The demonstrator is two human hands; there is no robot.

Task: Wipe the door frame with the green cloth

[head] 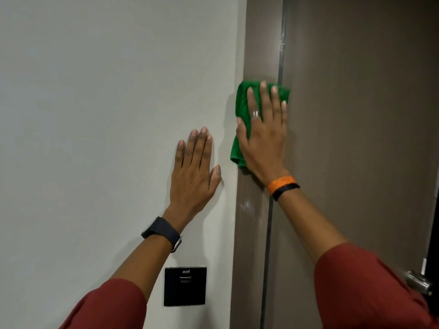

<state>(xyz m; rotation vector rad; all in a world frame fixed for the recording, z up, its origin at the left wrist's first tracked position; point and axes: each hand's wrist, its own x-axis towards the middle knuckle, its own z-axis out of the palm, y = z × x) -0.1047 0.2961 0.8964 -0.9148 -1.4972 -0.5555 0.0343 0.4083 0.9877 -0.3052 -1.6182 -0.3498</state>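
Observation:
A brown door frame point(260, 43) runs top to bottom between the white wall and the brown door. A folded green cloth point(241, 108) lies flat against the frame at mid height. My right hand point(264, 136) presses on the cloth with flat, spread fingers, pinning it to the frame. The cloth's edges show above, left of and below that hand. My left hand point(194, 172) rests flat on the white wall just left of the frame, fingers up, holding nothing.
The white wall point(95, 115) fills the left. A black card-switch panel point(185, 286) sits low on it below my left forearm. The brown door point(356, 115) fills the right, with a metal handle point(419, 282) at the lower right edge.

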